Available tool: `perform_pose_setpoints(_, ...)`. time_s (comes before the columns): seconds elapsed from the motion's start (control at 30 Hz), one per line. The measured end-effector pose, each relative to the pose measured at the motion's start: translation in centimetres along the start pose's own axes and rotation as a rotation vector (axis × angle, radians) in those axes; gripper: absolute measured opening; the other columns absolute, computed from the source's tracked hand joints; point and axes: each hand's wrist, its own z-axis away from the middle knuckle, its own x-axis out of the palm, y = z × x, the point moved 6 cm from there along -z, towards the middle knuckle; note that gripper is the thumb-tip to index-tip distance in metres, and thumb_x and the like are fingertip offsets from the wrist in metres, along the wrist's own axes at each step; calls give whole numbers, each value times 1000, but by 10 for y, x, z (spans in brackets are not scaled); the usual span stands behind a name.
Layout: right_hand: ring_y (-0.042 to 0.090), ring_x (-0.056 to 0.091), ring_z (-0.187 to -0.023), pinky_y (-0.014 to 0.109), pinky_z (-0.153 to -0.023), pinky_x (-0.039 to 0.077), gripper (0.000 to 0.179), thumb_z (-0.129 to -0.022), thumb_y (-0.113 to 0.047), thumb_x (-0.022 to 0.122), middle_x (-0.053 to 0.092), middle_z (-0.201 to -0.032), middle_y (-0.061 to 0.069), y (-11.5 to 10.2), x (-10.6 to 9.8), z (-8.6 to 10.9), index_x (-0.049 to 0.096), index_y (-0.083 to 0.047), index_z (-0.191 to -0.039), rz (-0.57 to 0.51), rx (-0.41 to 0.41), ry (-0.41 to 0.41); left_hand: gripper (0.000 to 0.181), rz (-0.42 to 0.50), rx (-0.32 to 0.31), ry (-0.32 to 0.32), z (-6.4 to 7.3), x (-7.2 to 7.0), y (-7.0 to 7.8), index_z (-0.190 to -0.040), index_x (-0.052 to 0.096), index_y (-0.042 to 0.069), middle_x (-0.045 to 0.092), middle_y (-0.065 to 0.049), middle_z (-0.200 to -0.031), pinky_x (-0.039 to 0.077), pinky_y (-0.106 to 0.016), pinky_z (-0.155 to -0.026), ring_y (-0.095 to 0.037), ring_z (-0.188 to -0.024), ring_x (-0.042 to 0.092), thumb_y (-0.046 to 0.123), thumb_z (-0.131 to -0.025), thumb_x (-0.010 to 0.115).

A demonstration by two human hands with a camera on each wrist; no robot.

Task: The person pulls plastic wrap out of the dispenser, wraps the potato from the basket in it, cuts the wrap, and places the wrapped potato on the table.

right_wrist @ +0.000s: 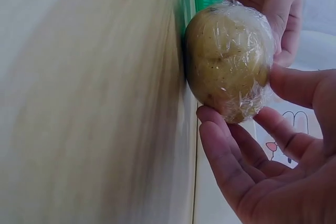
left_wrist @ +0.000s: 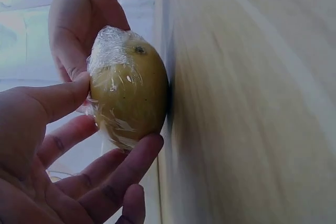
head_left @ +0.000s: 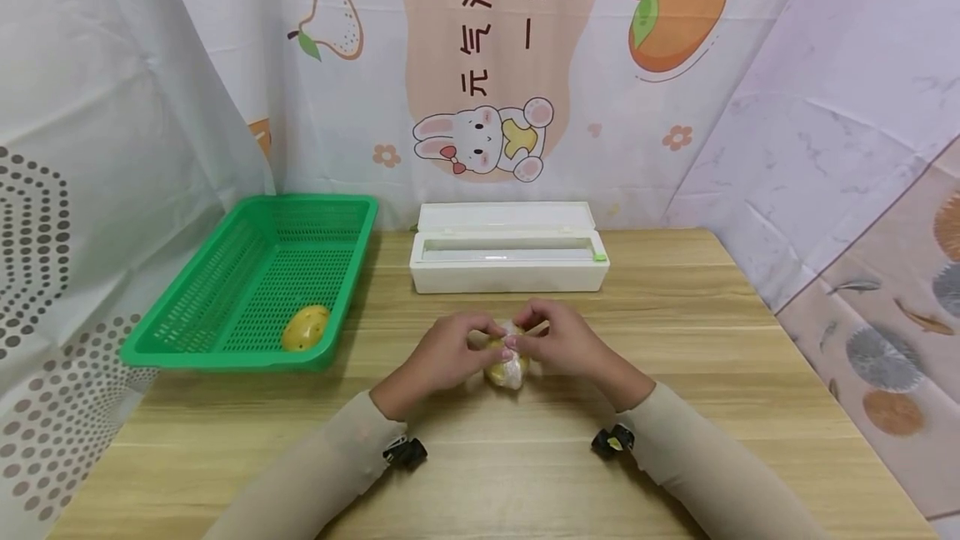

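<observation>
A yellow potato [head_left: 496, 374], partly covered in clear cling film [head_left: 513, 373], rests on the table between the two hands. In the left wrist view the film bunches over one end of the potato [left_wrist: 131, 95] and leaves part of its skin bare. My left hand [head_left: 448, 350] holds it from the left, thumb on top and fingertips at its side. From the right, my right hand [head_left: 564, 346] holds the same potato with its thumb at the crinkled film. Both thumbs meet on top of it in the head view.
A green plastic basket [head_left: 225, 362] stands at the left, with another potato [head_left: 305, 328] in its near right corner. Behind the hands is a white cling film box [head_left: 510, 277], its lid raised. Printed curtains [head_left: 600, 165] hang along the wooden table's [head_left: 675, 290] back edge.
</observation>
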Motion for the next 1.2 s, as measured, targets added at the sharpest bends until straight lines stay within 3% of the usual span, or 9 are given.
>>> perform_pose_setpoints(0.17,23,66,-101,35,-82,59,19,-90,-22,79,69,-108,7,2,0,-1,70,-14,-104,-40,38,12,33,-11,-27,-9,1,0,-1,-124,71,25,71,6,-122,58,-32,-77,-11,-90,70,43,-97,72)
perform_pose_setpoints(0.23,24,66,-100,35,-81,59,18,-89,-20,79,69,-108,8,2,0,-2,70,-13,-103,-56,44,12,46,27,-56,-15,1,0,-4,-137,64,18,72,0,-120,58,-33,-73,-11,-87,71,43,-99,69)
perform_pose_setpoints(0.3,25,67,-99,36,-79,59,20,-88,-22,80,69,-108,8,2,1,-2,70,-13,-104,-76,47,8,52,92,-100,-35,0,1,-9,-141,60,11,72,-4,-116,58,-33,-70,-13,-81,72,44,-100,67)
perform_pose_setpoints(0.53,27,70,-96,35,-78,60,24,-88,-27,84,72,-106,6,2,4,-2,73,-13,-104,-111,11,-14,41,293,-248,-108,-3,8,-28,-117,73,7,75,-5,-100,57,-31,-65,-16,-77,74,44,-99,68)
perform_pose_setpoints(0.63,26,70,-99,36,-81,60,23,-89,-27,84,72,-107,5,1,3,-3,73,-14,-105,-88,9,-12,38,337,-273,-95,-5,7,-31,-113,73,6,74,-7,-97,57,-31,-59,-18,-75,75,41,-97,72)
perform_pose_setpoints(0.83,24,69,-97,37,-81,60,25,-90,-31,83,69,-109,4,-2,-2,1,72,-19,-109,3,59,5,39,318,-264,-78,-6,3,-28,-112,74,8,74,-7,-96,58,-33,-59,-18,-75,75,44,-96,73)
perform_pose_setpoints(0.97,24,69,-93,36,-79,59,26,-91,-31,81,67,-107,5,-3,-3,2,71,-18,-111,31,86,9,39,336,-306,-83,-5,3,-29,-115,72,4,75,-8,-95,60,-35,-61,-20,-75,75,40,-102,61)
perform_pose_setpoints(1.1,21,67,-90,34,-76,57,30,-92,-32,80,65,-105,5,-4,-5,4,69,-16,-115,59,109,28,38,416,-385,-127,-3,8,-34,-107,69,-4,75,-16,-89,61,-34,-61,-24,-73,76,27,-105,47)
perform_pose_setpoints(1.2,20,63,-83,33,-68,54,31,-92,-31,79,63,-99,5,-8,-6,6,66,-13,-114,83,96,38,38,459,-407,-181,-2,12,-33,-103,70,-6,76,-19,-88,61,-32,-61,-25,-74,77,22,-105,45)
